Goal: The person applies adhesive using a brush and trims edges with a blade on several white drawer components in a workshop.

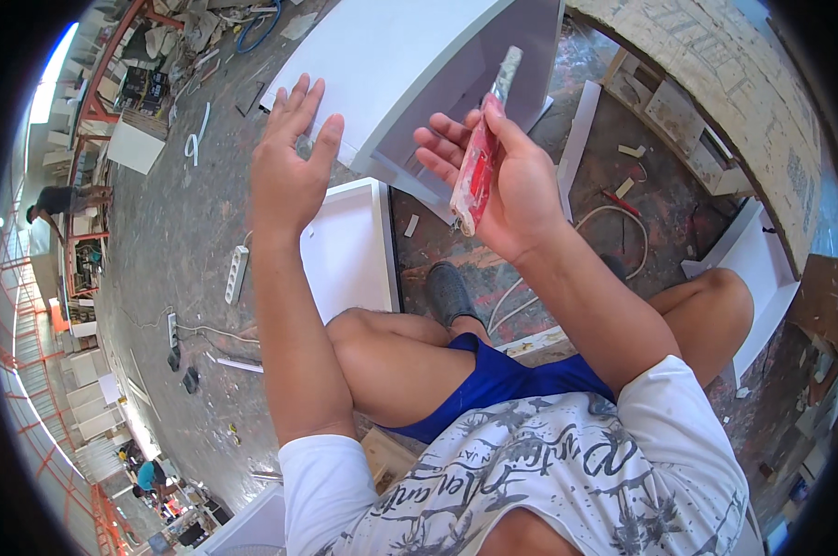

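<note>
My left hand (294, 153) rests with fingers stretched and a little apart at the edge of a large white curved cabinet piece (391, 56). Its palm seems to touch the white surface, and nothing is in it. Held up before the open, shaded side of that piece, my right hand (516, 176) grips a worn red-handled utility knife (479, 171). The knife's pale metal end points up and away from me; the handle is smeared with white. The thumb lies along the handle, while the other fingers are loosely curled.
A white box-like panel (349, 241) lies by my left knee. Power strips (237, 275) and cables lie on the stained floor. At right are a rough wooden frame (678, 120), a white strip (578, 139) and a red-handled tool (621, 203). Two people are far left.
</note>
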The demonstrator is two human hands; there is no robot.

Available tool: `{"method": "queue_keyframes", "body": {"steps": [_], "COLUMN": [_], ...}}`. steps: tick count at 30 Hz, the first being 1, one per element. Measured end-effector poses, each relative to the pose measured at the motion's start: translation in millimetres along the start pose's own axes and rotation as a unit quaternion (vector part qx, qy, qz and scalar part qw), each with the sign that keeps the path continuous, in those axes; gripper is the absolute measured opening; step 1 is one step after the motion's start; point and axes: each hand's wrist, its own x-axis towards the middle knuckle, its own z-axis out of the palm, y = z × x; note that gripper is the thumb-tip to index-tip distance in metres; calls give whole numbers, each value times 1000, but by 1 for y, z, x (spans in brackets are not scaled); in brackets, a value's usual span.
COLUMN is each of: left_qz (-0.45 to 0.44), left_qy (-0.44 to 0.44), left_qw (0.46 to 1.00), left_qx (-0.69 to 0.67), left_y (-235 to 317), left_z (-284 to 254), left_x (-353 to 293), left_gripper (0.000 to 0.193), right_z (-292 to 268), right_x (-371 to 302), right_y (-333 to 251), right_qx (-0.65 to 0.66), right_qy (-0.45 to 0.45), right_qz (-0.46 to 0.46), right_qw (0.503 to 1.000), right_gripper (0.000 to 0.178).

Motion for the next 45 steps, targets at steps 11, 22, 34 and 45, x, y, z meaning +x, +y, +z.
{"method": "queue_keyframes", "body": {"steps": [11,22,34,45], "left_qz": [16,15,14,14], "left_qy": [4,3,7,6], "left_qw": [1000,1000,1000,1000], "left_qx": [-2,9,13,19], "left_y": [-3,-4,-1,1], "left_z": [2,1,1,2], "left_x": [0,0,0,0], "left_gripper": [54,53,53,52], "right_z": [-4,9,-2,1], "right_x": [9,19,26,19], "right_y": [25,31,-4,-21], "right_qx": [-240,-275,-55,-60], "right_qy": [-55,-1,-47,0], "right_qz": [23,5,-74,-68], "right_qw": [969,961,995,996], "right_gripper": [21,41,21,12]}}
